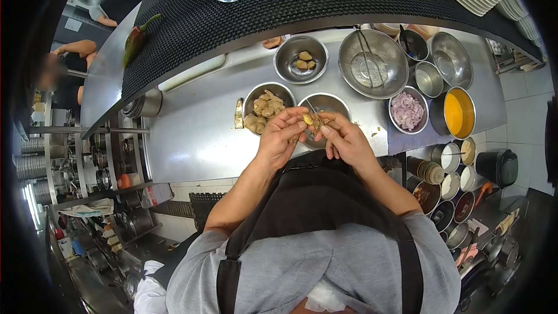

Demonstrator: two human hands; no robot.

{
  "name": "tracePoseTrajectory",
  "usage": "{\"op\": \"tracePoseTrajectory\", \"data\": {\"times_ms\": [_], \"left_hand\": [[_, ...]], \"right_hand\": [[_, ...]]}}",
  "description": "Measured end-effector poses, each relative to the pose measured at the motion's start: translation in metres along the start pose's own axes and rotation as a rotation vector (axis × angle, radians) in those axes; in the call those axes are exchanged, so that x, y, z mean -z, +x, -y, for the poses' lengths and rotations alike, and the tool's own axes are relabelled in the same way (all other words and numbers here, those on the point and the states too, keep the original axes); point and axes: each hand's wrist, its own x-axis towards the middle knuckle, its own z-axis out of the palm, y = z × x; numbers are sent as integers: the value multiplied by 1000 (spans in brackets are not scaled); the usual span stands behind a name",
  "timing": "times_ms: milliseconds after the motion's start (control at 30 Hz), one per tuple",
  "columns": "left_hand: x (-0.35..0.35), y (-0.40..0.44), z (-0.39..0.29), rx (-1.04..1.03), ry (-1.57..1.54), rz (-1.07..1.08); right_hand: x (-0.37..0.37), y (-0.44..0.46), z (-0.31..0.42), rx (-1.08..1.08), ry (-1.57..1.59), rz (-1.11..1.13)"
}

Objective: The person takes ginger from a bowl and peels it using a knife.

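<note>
My left hand (280, 137) is closed on a piece of ginger (308, 119), whose yellow flesh shows at one spot. Fingers bent, my right hand (347, 141) meets the ginger from the other side; a thin tool (311, 105) sticks up between the hands, and its grip is hidden. Both hands are over the near edge of a steel bowl (331, 103). Unpeeled ginger (268, 105) fills the bowl to the left. Behind, another bowl (286, 75) holds several peeled yellow pieces (304, 61).
On the right stand a large steel bowl (353, 78), sliced onions (407, 111) in a bowl and a pot of orange liquid (459, 113). A shelf with black matting (244, 20) overhangs the steel counter (186, 145). Two other people are at the upper left.
</note>
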Motion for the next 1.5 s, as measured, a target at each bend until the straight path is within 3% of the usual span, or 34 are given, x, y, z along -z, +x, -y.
{"op": "tracePoseTrajectory", "data": {"times_ms": [67,200,267,500,567,800,867,1200,1267,1367,1500], "left_hand": [[0,1,-1,-8,0,-30],[-3,0,-4,-43,14,-85],[-3,-1,-4,-51,25,-105],[-10,-6,-4,-43,123,-111],[-10,-7,-4,-39,132,-103],[-13,-8,-6,-3,132,-118],[-15,-10,-6,-4,140,-103],[-15,-13,0,-11,226,-69],[-15,-12,2,-4,247,-73],[-11,-8,3,23,211,-97],[-15,-8,-1,43,219,-118]], "right_hand": [[-1,-3,-4,107,-242,-33],[-3,-9,8,103,-409,21],[-5,-8,2,287,-587,-50],[-6,-9,3,297,-629,-25],[-3,-8,-3,444,-728,-26],[-6,-10,1,454,-672,-55],[-6,-11,12,264,-569,15],[-1,-6,15,205,-536,19],[4,-5,10,-11,-292,81],[7,-3,1,58,-124,49],[4,-6,1,102,-276,26]]}}
